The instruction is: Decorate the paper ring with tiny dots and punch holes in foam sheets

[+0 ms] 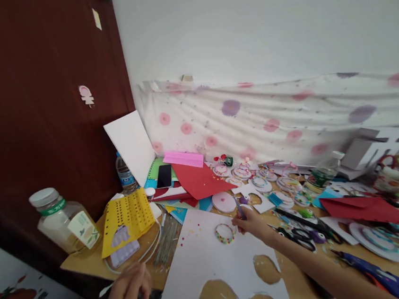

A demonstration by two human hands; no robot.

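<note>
R hand (248, 221) pinches pen (240, 209); L hand (130, 287) half-curled

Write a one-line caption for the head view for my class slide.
The right hand holds a pen beside a beaded loop on cut white paper.

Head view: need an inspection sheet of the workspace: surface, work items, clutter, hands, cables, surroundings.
Surface: wooden table, crowded toward the wall.
Work items: beaded ring lying on a white sheet with cut-out holes; small coloured bits scattered beside it.
Clutter: phone, red paper, black-handled scissors, blue-handled tool.
Hands: right hand holds a purple pen-like tool beside the ring, contact unclear; left hand loosely curled near the table's front edge, grasp unclear.
Cables: white cable beside yellow punched card.
Surroundings: white wall, flowered covering, brown panel at left.
</note>
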